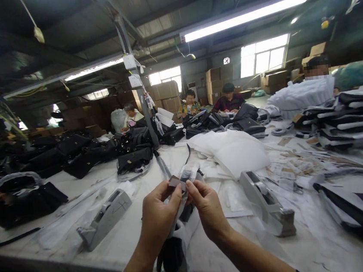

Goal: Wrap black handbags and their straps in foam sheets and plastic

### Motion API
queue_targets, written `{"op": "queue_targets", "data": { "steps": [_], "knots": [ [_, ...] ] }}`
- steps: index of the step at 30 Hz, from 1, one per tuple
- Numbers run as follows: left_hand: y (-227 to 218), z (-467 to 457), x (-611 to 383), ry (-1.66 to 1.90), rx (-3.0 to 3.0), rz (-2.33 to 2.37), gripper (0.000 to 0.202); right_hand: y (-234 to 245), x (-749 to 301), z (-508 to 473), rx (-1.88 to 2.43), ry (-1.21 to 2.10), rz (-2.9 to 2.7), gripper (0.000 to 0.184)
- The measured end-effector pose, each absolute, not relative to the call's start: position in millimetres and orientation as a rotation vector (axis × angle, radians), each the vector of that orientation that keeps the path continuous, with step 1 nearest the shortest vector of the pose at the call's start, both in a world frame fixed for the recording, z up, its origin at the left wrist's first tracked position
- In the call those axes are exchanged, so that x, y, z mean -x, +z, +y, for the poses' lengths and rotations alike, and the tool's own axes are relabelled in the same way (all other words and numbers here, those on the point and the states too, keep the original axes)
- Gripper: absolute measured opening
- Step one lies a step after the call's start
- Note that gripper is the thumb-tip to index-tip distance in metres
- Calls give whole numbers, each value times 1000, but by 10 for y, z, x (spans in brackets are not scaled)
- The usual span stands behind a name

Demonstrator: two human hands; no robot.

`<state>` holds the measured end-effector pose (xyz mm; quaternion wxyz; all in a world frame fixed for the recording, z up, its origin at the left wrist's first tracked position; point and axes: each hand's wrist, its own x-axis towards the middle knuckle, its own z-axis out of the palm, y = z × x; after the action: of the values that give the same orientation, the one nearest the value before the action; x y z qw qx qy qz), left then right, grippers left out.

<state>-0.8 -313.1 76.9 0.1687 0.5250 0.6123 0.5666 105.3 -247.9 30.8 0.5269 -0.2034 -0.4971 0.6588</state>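
Observation:
Over the middle of the table, both hands meet at a small brown tag (175,181). My left hand (159,207) pinches the tag between thumb and fingers. Close beside it, my right hand (207,204) is closed, thumb pressed to finger, around the edge of a clear plastic wrapping (189,170). Just below and behind the hands lies a black strap piece (172,253) partly wrapped in white film, reaching the table's front edge. Whether the tag is joined to the wrapped strap is hidden by my fingers.
Grey tape dispensers stand left (107,217) and right (266,205) of my hands. White foam sheets (235,152) lie ahead. Black bags (135,160) cover the table's far side, with a stack (354,117) at right. A metal post (149,117) rises ahead; several people sit beyond.

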Motion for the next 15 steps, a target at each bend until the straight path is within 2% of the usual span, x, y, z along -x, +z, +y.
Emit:
{"op": "queue_targets", "data": {
  "steps": [7,11,15],
  "knots": [
    [1121,-3244,186,1213,-1860,1878,22,355,-1166,-2483,407,1641,-1277,34],
    [1113,-3254,107,1238,-1872,2016,25,349,-1143,-2502,383,1664,-1227,30],
    [882,-3210,-27,1353,-1953,2303,27,309,-1063,-2516,400,1624,-1161,30]
  ]
}}
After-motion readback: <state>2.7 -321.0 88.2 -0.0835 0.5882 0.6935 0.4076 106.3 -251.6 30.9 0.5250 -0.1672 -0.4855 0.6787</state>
